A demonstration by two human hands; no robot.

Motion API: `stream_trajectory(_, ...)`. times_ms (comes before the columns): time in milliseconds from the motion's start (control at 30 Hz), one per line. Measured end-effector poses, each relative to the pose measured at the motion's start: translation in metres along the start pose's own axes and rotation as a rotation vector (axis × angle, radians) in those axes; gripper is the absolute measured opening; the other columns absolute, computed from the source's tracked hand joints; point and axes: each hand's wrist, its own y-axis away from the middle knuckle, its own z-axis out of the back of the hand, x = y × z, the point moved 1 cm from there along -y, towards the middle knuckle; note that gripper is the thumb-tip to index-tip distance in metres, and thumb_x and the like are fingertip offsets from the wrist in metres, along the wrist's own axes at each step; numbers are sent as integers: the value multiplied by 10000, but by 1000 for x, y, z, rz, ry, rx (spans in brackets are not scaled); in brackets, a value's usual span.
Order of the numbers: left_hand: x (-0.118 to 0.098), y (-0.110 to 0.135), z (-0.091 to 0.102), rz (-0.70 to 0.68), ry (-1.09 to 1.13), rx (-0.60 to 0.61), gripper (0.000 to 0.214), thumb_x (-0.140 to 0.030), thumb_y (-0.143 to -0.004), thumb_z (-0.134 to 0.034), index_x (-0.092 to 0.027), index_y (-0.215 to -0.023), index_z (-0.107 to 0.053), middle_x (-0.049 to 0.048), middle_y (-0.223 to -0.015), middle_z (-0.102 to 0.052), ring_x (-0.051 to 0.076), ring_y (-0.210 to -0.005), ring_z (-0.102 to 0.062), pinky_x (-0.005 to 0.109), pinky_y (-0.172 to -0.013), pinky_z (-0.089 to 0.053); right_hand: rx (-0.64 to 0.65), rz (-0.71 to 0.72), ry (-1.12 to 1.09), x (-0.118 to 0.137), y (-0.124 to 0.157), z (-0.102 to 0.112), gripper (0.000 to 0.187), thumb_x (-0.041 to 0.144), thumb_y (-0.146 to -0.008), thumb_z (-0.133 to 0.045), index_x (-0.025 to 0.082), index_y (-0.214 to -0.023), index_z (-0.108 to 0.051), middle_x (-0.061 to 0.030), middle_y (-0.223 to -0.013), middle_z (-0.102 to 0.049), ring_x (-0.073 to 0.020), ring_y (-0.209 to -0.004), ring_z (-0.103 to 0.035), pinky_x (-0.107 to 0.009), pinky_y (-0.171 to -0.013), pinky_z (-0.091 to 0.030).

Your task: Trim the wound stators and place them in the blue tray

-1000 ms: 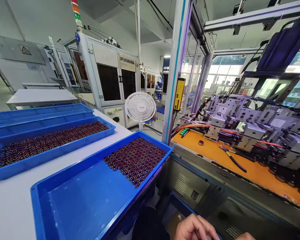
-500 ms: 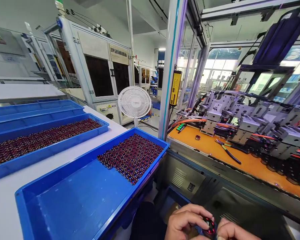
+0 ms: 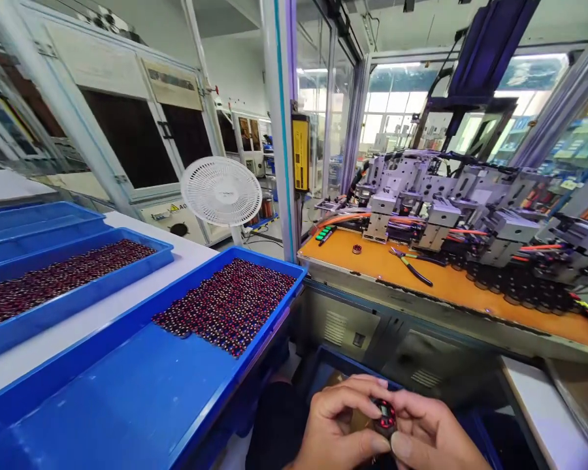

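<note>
Low in front of me, my left hand (image 3: pixel 340 427) and my right hand (image 3: pixel 434 434) meet and pinch one small round black part with red marks (image 3: pixel 385 416) between their fingertips. Both hands are closed on it, below the edge of the near blue tray (image 3: pixel 102 391). That tray holds a patch of many small dark red parts (image 3: pixel 228 303) at its far end. A second blue tray (image 3: pixel 39 307) to the left is filled with the same parts.
An orange machine deck (image 3: pixel 451 287) on the right carries grey fixtures (image 3: pixel 445 209), pliers (image 3: pixel 411 264) and one loose round part (image 3: pixel 357 249). A white fan (image 3: pixel 221 192) stands behind the trays. An aluminium post (image 3: pixel 279 124) bears a yellow sensor (image 3: pixel 300 153). A blue bin (image 3: pixel 338 365) sits below.
My view has swung right and down. Both hands have risen into view and come together on the small round part, which was not visible a second ago.
</note>
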Motion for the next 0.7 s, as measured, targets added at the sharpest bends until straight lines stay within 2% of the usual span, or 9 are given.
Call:
stream_trajectory(100,1,1,-3,105,51,-3,210,-265,-696,-861,-308,-890,-795,45,-989,-796,250,-1030,-709,412,-959,-517,11,83,-71,4,-3,-5,391,524,-827,-704,160,-970,-686,-22,-729,-569,-86,-584,-527,-178,-538,-463)
stream_trajectory(167,8,-1,-3,216,140,-49,108,-320,-761,-810,-303,-867,-795,48,-1043,-786,251,-1055,-703,421,-955,-523,-81,237,-21,8,-5,-7,332,477,-850,-696,166,-966,-689,-42,-780,-612,-109,-637,-586,-206,-580,-510)
stream_trajectory(267,24,-4,2,427,187,-286,194,-425,-788,-766,-241,-849,-789,88,-1057,-780,244,-1013,-718,378,-891,-556,-319,581,371,14,-6,-2,182,319,-887,-666,182,-1006,-677,-52,-793,-659,-142,-679,-635,-237,-609,-551)
stream_trajectory(333,30,-3,6,475,49,-443,240,-413,-771,-780,-208,-896,-774,94,-1002,-787,217,-931,-736,312,-809,-580,-480,792,751,14,-5,5,168,203,-878,-646,175,-1044,-658,-50,-775,-679,-152,-673,-650,-244,-608,-560)
stream_trajectory(400,27,1,7,382,-215,-424,193,-335,-791,-767,-201,-929,-760,73,-920,-791,188,-837,-743,268,-751,-588,-580,930,1036,10,-4,14,189,148,-868,-633,156,-1056,-639,-58,-787,-700,-163,-678,-671,-261,-624,-576)
stream_trajectory(467,17,6,3,166,-495,-253,168,-239,-794,-754,-219,-960,-756,48,-884,-786,177,-804,-739,255,-756,-593,-590,983,1196,2,-3,22,178,131,-870,-628,148,-1047,-632,-57,-785,-706,-167,-674,-677,-276,-635,-587)
stream_trajectory(567,-2,9,-9,-101,-722,-51,361,-191,-754,-787,-253,-1103,-720,28,-962,-781,170,-833,-736,230,-794,-591,-547,1021,1299,-8,-4,29,183,112,-873,-623,140,-1053,-631,-56,-770,-699,-171,-672,-672,-295,-631,-597)
stream_trajectory(633,-9,6,-16,-131,-774,-23,435,-213,-745,-806,-251,-1162,-688,26,-979,-779,165,-822,-737,217,-789,-593,-552,1082,1354,-11,-3,29,164,103,-880,-603,126,-1038,-638,-63,-759,-696,-180,-676,-671,-311,-621,-599)
stream_trajectory(700,-12,0,-20,-113,-791,0,408,-230,-754,-805,-241,-1145,-688,30,-964,-780,171,-812,-738,225,-781,-597,-557,1168,1421,-9,-2,28,138,102,-880,-596,109,-1009,-647,-72,-746,-694,-188,-678,-671,-319,-608,-598)
